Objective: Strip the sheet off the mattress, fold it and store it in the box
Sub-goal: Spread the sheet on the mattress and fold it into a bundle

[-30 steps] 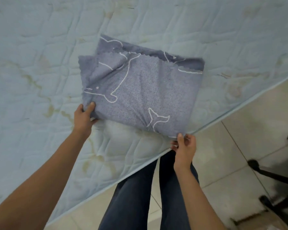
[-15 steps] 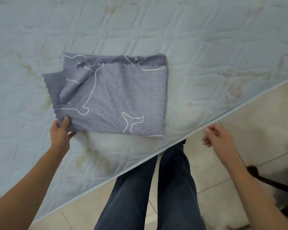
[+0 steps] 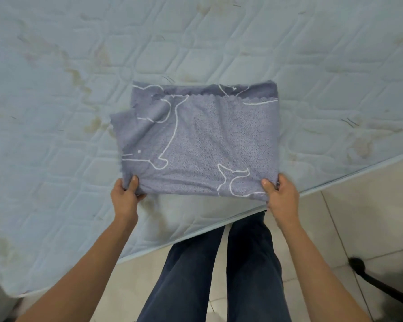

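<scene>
One view, head cam. One sheet (image 3: 203, 140), blue-grey with a white outline print, folded into a compact rectangle. It lies flat on the bare mattress (image 3: 56, 89), near the front edge. The fold's left side is untidy: a loose layer sticks out past the stack.

Two hands are on it. Left hand (image 3: 125, 198) pinches the near-left corner, thumb on top. Right hand (image 3: 282, 198) pinches the near-right corner, thumb on top, fingers underneath.

My read on progress:
- Stripping is done.
- Folding is done or one fold short.
- Left to do: lift it, carry it, put it in the box.

Zero boxes in view, so I can't tell where it goes. Also two trouser legs (image 3: 219, 275), a tiled floor (image 3: 358, 205), and one dark chair-like base (image 3: 370, 277) at the right edge.
</scene>
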